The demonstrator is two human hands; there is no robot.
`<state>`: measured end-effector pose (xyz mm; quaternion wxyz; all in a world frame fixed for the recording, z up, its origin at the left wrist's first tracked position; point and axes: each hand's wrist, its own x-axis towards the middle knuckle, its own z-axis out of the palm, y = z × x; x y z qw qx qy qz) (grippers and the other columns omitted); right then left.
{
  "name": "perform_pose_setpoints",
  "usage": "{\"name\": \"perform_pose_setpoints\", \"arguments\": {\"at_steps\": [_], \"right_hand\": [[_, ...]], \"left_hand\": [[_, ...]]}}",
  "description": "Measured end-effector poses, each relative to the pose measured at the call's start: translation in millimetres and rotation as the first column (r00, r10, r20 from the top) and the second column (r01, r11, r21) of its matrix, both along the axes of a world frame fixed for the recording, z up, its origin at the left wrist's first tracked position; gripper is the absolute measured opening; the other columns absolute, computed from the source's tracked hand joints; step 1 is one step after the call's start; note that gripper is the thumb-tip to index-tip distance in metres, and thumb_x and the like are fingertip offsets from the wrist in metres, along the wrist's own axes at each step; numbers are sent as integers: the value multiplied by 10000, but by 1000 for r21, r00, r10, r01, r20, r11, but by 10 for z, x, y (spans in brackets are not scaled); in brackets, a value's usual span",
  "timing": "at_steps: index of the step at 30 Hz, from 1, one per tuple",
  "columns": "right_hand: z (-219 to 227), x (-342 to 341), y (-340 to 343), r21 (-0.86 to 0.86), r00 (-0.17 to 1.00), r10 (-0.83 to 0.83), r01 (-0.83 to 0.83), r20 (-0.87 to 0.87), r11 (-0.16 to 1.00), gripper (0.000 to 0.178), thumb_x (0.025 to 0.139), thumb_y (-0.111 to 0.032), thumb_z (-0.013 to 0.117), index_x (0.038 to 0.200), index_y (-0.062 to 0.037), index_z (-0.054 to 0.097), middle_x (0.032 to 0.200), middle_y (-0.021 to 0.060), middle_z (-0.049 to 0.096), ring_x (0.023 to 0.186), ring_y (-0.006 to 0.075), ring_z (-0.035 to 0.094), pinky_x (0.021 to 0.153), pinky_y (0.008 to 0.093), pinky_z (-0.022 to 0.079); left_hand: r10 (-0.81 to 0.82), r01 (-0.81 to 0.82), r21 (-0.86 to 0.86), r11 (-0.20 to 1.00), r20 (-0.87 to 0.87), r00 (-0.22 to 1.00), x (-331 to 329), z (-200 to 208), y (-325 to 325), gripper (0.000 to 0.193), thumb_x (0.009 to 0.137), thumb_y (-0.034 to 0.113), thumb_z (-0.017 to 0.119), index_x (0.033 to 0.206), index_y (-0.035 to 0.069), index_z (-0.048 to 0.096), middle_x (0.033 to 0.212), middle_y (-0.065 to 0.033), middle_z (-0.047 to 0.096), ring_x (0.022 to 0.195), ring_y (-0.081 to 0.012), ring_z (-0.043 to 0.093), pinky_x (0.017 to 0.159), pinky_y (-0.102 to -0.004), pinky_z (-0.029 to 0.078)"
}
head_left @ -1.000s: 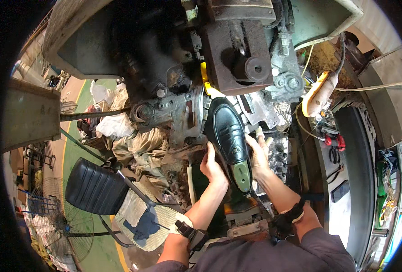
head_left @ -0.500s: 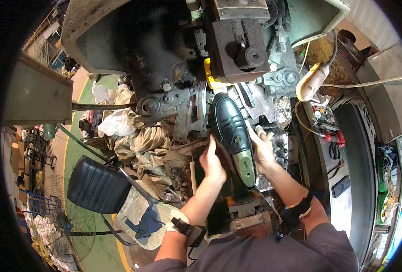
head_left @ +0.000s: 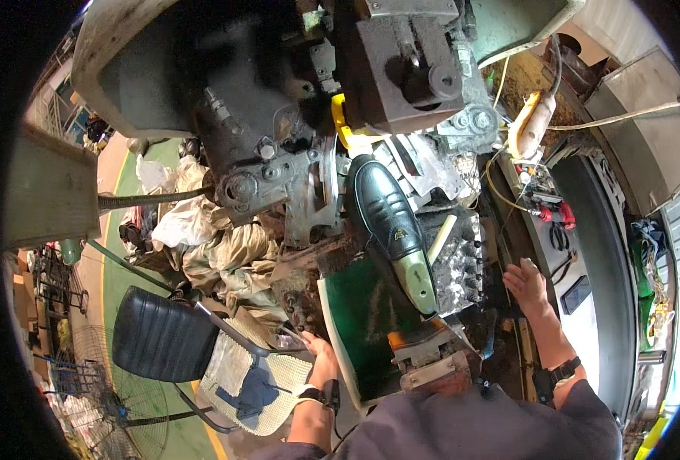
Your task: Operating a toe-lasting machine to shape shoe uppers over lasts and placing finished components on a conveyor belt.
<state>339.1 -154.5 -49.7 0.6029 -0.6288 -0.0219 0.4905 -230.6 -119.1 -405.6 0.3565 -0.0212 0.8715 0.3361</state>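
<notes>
Enclosing a green last (head_left: pixel 414 280), the black shoe (head_left: pixel 382 205) lay apart from both hands: the right hand (head_left: pixel 527 285) was loosely open; the left hand's (head_left: pixel 321 357) state, near the chair (head_left: pixel 164 333), could not be told.

Dark grey short-sleeved top (head_left: pixel 463 425); black wrist straps (head_left: pixel 568 370) carrying boxy blocks (head_left: pixel 543 385), perhaps small devices.

Hands well apart. Left hand (head_left: pixel 322 356) low, fingers forward and leftward, grip unclear. Right hand (head_left: pixel 527 285) farther forward, fingers loosely parted. Left forearm (head_left: pixel 312 423) short in view; right forearm (head_left: pixel 551 337) angles forward-left.
</notes>
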Motion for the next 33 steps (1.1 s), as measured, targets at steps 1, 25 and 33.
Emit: {"name": "perform_pose_setpoints", "arguments": {"at_steps": [1, 25, 33], "right_hand": [[8, -30, -3, 14, 1000, -8, 8, 12, 1000, 629, 1002, -338, 605, 1491, -21, 369, 1313, 205, 572, 1119, 334, 622, 988, 485, 522], [355, 61, -1698, 136, 987, -152, 143, 56, 980, 495, 967, -188, 671, 1379, 2, 474, 1069, 147, 680, 865, 233, 698, 779, 371, 587], [-18, 677, -3091, 179, 895, -435, 447, -104, 877, 540, 954, -177, 696, 1418, -31, 461, 1034, 115, 684, 802, 206, 696, 769, 371, 594]], "left_hand": [[25, -33, 48, 998, 160, 987, 141, 68, 152, 891, 933, 747, 413, 1379, -14, 543, 1360, -194, 589, 1235, -340, 562, 1018, -399, 457], [-295, 268, 893, 362, -163, 941, 1209, 4210, 634, 275, 1003, 103, 542, 1254, -7, 531, 1175, -177, 631, 1150, -281, 606, 1060, -412, 497], [-576, 369, 905, -211, -420, 701, 3244, 5166, 57, 252, 1037, 60, 503, 1244, -85, 503, 1258, -222, 577, 1197, -282, 577, 1115, -386, 465]]}}
